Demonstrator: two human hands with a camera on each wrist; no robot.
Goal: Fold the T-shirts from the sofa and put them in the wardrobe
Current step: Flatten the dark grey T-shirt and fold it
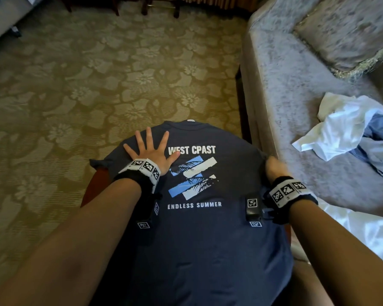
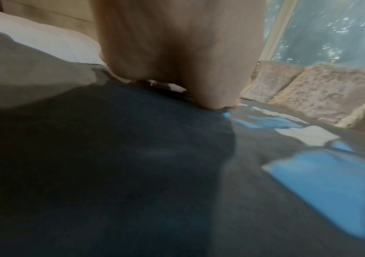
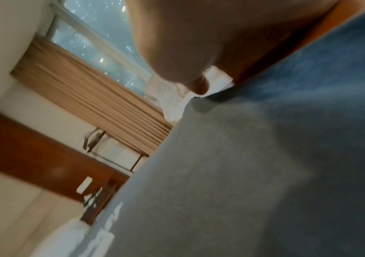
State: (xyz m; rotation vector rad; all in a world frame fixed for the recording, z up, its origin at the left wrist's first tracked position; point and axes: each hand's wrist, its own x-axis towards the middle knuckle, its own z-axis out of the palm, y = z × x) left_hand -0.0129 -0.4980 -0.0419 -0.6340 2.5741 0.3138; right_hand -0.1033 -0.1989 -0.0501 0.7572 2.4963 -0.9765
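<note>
- Navy T-shirt (image 1: pixel 199 228) lies spread print-up on a small table just beside the sofa (image 1: pixel 296 107); no fold made yet.
- Left hand (image 1: pixel 152 151) splayed flat on it; right hand (image 1: pixel 274 167) at its right edge, grip hidden (cannot tell).
- Crumpled white and blue shirts (image 1: pixel 345 127) wait on the sofa; wardrobe not in view.

Left hand (image 1: pixel 152 152) lies flat, fingers splayed; right hand (image 1: pixel 275 167) curls downward (fingers hidden), both forearms extended forward.

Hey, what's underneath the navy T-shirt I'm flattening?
The navy T-shirt drapes over a reddish-brown wooden surface that peeks out at its left edge. The cloth covers the rest, so what that surface is cannot be seen.
</note>
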